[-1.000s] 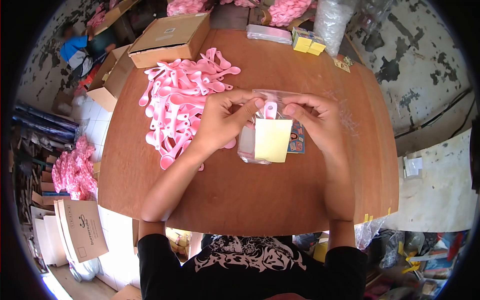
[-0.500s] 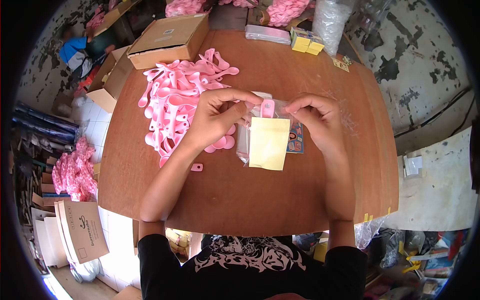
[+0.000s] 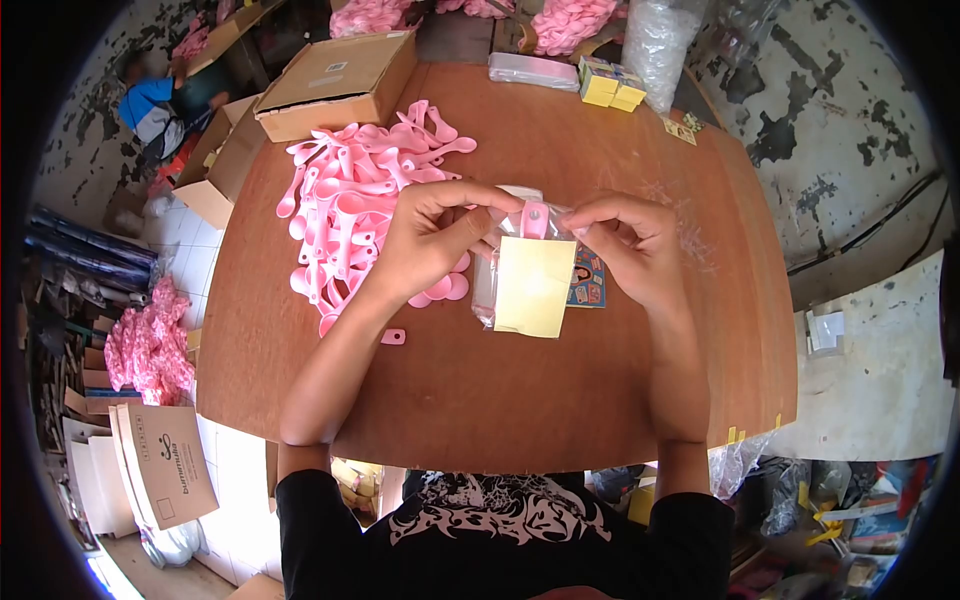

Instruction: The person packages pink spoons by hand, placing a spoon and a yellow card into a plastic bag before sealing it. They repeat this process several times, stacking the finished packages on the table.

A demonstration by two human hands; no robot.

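Between my hands hangs a clear plastic bag with a pale yellow card [image 3: 529, 290] in it and a pink spoon's handle [image 3: 536, 220] showing above the card. My left hand [image 3: 440, 225] pinches the bag's top left side beside the handle. At the top right corner, my right hand [image 3: 628, 240] pinches the clear plastic bag [image 3: 558, 215]. The rest of the spoon is hidden behind the card. Beneath, on the table, lie a stack of clear bags [image 3: 483, 290] and blue printed cards [image 3: 590, 285]. A heap of pink spoons [image 3: 350, 205] lies beside my left forearm.
A closed cardboard box [image 3: 340, 80] stands on the wooden table [image 3: 480, 410] behind the heap. Yellow card stacks [image 3: 612, 85], a clear packet [image 3: 535, 71] and a plastic roll [image 3: 662, 50] are at the back. A person [image 3: 150, 105] sits at far left.
The bag with the card and spoon has shifted slightly left and up. My right hand has moved a little left with its corner; my left hand stays nearly still.
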